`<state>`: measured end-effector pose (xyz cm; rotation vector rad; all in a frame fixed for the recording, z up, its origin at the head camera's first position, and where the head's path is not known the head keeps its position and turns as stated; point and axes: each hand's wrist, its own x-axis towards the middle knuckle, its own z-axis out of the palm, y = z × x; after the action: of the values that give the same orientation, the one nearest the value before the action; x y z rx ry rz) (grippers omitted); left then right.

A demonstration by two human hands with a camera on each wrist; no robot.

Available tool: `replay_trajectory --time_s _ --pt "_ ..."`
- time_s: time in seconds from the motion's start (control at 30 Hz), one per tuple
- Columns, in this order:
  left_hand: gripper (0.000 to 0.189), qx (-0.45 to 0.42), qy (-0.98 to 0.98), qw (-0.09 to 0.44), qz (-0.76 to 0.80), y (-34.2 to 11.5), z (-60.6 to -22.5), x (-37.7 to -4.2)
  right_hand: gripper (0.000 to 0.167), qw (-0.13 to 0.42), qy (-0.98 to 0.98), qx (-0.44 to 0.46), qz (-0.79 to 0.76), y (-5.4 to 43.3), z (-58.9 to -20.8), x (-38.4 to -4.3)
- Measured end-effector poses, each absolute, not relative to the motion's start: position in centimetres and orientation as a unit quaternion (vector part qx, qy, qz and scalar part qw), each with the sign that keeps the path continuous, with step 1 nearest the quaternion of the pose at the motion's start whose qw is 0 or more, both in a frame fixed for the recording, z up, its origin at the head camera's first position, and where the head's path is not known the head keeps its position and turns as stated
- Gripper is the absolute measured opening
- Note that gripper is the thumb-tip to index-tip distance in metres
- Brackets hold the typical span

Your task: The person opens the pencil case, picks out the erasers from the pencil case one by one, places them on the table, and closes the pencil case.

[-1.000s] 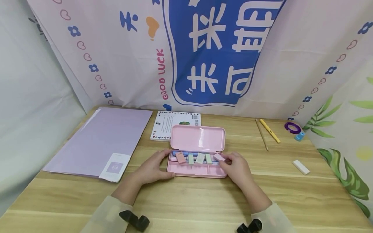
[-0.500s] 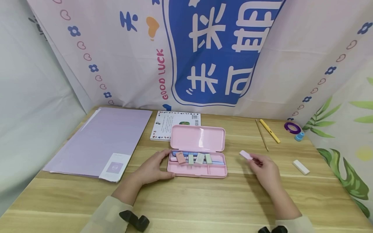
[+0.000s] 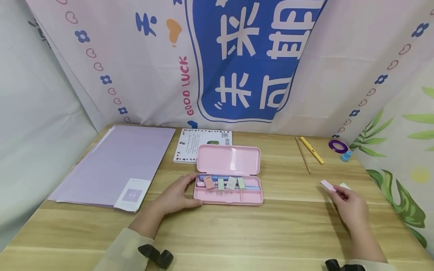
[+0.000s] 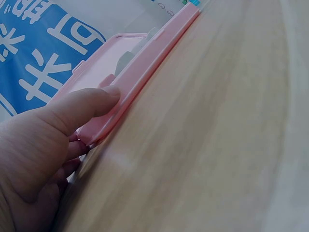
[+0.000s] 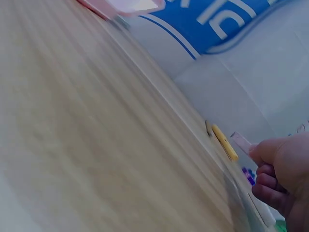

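On the wooden table [image 3: 230,233], head view: pink pencil case [image 3: 217,195], lid tipped back, beside the left hand [image 3: 176,194]. Contains pens [image 3: 213,178] in the rear compartment, beneath four small blocks [image 3: 231,183]. Pale pink block [image 3: 328,185]: well to the right of the case, by one end in the thumb-and-finger pinch of the right hand [image 3: 352,207]. White block [image 3: 346,186]: partly hidden behind that hand. Pencil [image 3: 303,155] and yellow pen [image 3: 312,150]: farther back.

Left wrist view: wide, spread hold on the case's near-left corner, with thumb on the front wall and fingers round the end. Exact contact of those fingers: not tellable.

Right wrist view: narrow pinch, no wider than the pale pink block; remaining fingers curled in. Clearance above the table: not tellable.

Step in hand, by judgement: transfer of one block from case to table's right side. Next move: calls for lowering near the white block, without nudging it, then easing the pinch.
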<state>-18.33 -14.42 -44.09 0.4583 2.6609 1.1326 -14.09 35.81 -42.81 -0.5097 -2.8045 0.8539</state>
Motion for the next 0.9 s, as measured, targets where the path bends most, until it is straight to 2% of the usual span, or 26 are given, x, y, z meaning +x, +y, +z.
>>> replay_trajectory --time_s 0.13,0.5,0.73,0.9 --pt "0.096 0.159 0.903 0.105 0.385 -14.4 -44.0 -18.4 0.051 0.054 -0.933 -0.204 0.292 37.5 -43.1 -13.9" --pt "0.096 0.152 0.904 0.11 0.385 -14.4 -44.0 -18.3 0.051 0.03 -0.931 -0.231 0.281 38.7 -43.4 -13.8" --pt "0.096 0.155 0.903 0.11 0.384 -14.4 -44.0 -18.3 0.054 0.033 -0.932 -0.229 0.279 38.7 -43.6 -13.7" --pt "0.096 0.153 0.903 0.112 0.385 -14.4 -44.0 -18.3 0.055 0.065 -0.931 -0.219 0.284 37.2 -43.3 -13.6"
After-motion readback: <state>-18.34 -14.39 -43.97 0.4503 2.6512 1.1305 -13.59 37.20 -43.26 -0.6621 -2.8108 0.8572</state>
